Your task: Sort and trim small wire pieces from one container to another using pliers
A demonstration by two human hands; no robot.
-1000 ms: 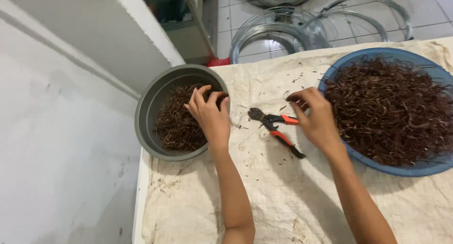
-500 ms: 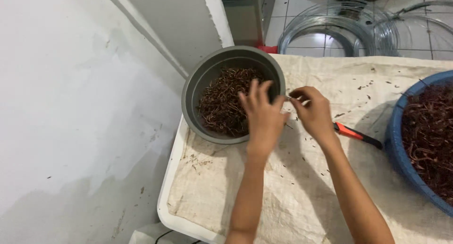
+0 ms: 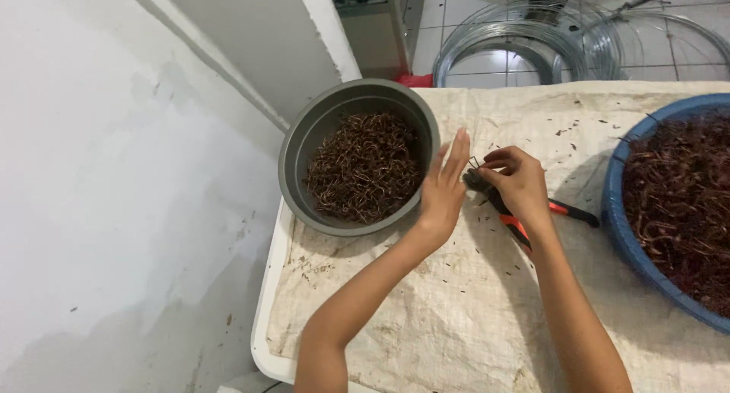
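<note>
Our left hand [image 3: 443, 191] has left the round grey metal bowl [image 3: 304, 146] of brown wire bits, fingers spread, holding nothing. Right hand [image 3: 517, 182], just right of the bowl, now pinches a small bent wire piece [image 3: 476, 163] above the red-handled pliers [image 3: 532, 214] on the cloth-covered surface [image 3: 456, 317]: another piece in work.

Two bare forearms reach up from the bottom edge. The left hand [image 3: 443, 188] is open, fingers straight and together, edge-on. Just beside it, the right hand [image 3: 517, 182] is curled, fingertips pinched together.
</note>
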